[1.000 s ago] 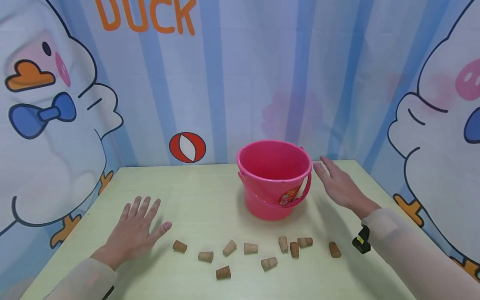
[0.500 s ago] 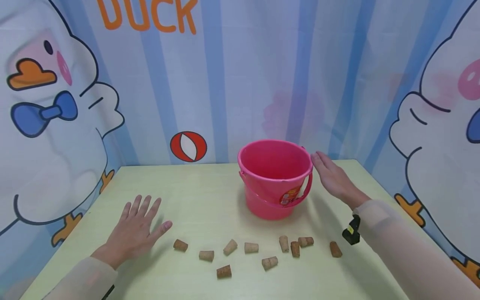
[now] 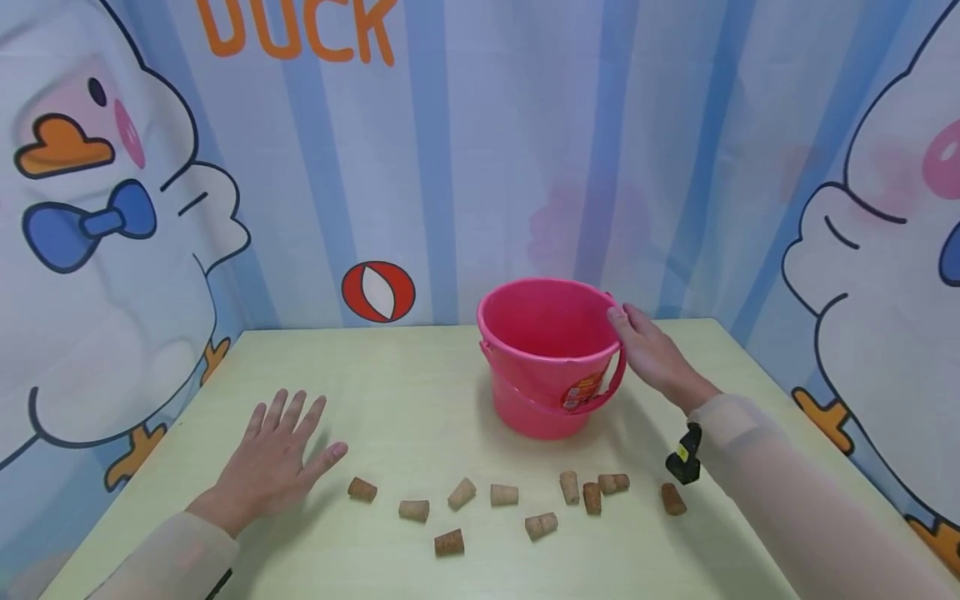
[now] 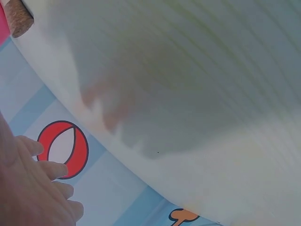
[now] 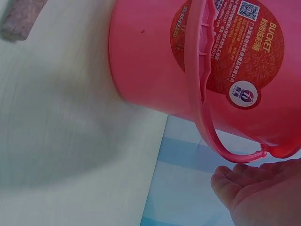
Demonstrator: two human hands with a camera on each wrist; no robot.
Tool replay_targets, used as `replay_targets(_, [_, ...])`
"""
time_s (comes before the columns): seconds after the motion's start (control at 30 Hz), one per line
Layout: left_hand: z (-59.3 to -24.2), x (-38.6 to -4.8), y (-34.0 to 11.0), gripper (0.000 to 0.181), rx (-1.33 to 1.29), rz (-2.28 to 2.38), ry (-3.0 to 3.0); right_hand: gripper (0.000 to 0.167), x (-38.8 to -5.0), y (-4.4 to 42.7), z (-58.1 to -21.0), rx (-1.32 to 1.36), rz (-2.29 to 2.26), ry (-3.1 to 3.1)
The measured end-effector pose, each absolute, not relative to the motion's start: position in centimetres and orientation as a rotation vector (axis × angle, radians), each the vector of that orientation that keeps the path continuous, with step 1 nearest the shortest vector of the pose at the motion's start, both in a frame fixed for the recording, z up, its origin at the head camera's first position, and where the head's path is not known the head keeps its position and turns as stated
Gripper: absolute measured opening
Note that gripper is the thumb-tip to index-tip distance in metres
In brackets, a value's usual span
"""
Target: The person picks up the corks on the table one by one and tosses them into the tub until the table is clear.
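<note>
A pink plastic bucket (image 3: 528, 392) stands upright toward the back of the table, its handle (image 3: 600, 400) hanging down across the front. At its right side is my right hand (image 3: 660, 354), with the fingertips overlapping the rim in the head view; I cannot tell whether they touch it. In the right wrist view the same hand (image 5: 268, 193) lies beside the handle's end, fingers loosely extended. Over the left of the table my left hand (image 3: 262, 467) is spread palm down and holds nothing. The nearest thing to it is a brown cork (image 3: 363, 489).
Several corks lie scattered on the pale table (image 3: 375, 400) in front of the bucket, among them a dark one (image 3: 449, 543) near the front and another (image 3: 672, 499) at the right. A curtain (image 3: 495, 167) printed with ducks encloses the back and sides.
My right hand has moved left to the bucket's rim. The left hand, the bucket and the corks keep their places, apart from a slight shift of the head view.
</note>
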State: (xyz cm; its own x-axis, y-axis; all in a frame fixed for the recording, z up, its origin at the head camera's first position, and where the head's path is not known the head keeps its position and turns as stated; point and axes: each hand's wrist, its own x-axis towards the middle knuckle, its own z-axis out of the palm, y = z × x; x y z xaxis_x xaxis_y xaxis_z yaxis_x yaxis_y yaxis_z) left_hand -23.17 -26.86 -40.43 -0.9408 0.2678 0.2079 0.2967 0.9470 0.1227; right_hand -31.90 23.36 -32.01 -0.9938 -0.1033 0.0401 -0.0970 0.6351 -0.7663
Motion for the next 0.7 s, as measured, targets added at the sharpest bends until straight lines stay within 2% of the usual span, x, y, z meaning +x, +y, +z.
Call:
replay_targets(0.27, [-40.59,-23.35,-26.81,0.088,-0.42,-0.217,-2.92,0.071,-32.08,23.02,-32.32,-0.201,-1.466,2.77])
replay_targets(0.7, [-40.67,-23.45,-26.49,0.088,-0.417,-0.225,-2.921,0.062,-32.24,22.54,-32.41,-0.155,-1.516,2.742])
